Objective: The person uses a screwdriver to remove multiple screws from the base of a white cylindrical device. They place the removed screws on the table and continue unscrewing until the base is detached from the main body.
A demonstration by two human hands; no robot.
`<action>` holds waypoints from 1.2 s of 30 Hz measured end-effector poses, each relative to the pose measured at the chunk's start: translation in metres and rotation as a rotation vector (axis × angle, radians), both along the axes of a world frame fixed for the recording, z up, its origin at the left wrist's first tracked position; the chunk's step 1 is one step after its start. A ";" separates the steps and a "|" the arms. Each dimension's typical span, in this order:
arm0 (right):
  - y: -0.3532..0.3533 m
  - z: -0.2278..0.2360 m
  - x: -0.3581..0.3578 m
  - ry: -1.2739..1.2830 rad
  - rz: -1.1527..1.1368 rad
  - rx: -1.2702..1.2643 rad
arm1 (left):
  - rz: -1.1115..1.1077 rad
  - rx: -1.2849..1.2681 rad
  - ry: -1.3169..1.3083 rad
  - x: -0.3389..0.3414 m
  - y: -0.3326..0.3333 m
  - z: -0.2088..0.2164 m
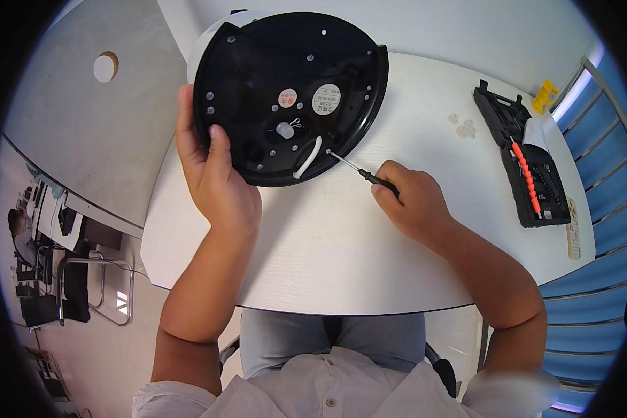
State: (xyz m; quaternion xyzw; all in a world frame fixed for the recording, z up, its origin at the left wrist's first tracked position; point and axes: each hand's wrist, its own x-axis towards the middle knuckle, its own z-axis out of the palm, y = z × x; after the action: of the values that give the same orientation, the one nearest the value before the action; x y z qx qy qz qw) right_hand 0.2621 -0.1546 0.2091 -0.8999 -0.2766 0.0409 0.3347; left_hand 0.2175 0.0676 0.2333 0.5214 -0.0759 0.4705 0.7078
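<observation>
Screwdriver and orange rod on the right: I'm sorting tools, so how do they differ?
The screwdriver has a black handle and plain silvery shaft; the orange rod is segmented. The right hand holds the screwdriver, tip at the black base; the orange rod lies in the open case. Both are long and slender.
</observation>
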 end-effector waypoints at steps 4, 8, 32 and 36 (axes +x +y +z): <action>0.000 -0.001 0.000 -0.002 0.002 0.013 | -0.012 0.015 -0.012 0.000 0.001 -0.001; 0.001 0.003 -0.001 0.021 -0.005 -0.007 | -0.004 0.014 -0.005 0.000 0.001 0.000; 0.001 -0.001 -0.002 -0.014 -0.009 0.002 | -0.025 0.015 0.006 0.001 0.001 -0.002; 0.002 0.000 -0.002 -0.004 -0.010 0.003 | -0.025 0.006 0.002 0.000 0.001 -0.001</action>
State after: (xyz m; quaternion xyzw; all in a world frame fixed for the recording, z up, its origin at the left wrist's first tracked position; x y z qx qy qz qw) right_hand 0.2596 -0.1522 0.2090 -0.9009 -0.2726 0.0371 0.3357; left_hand 0.2179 0.0690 0.2319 0.5231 -0.0833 0.4609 0.7120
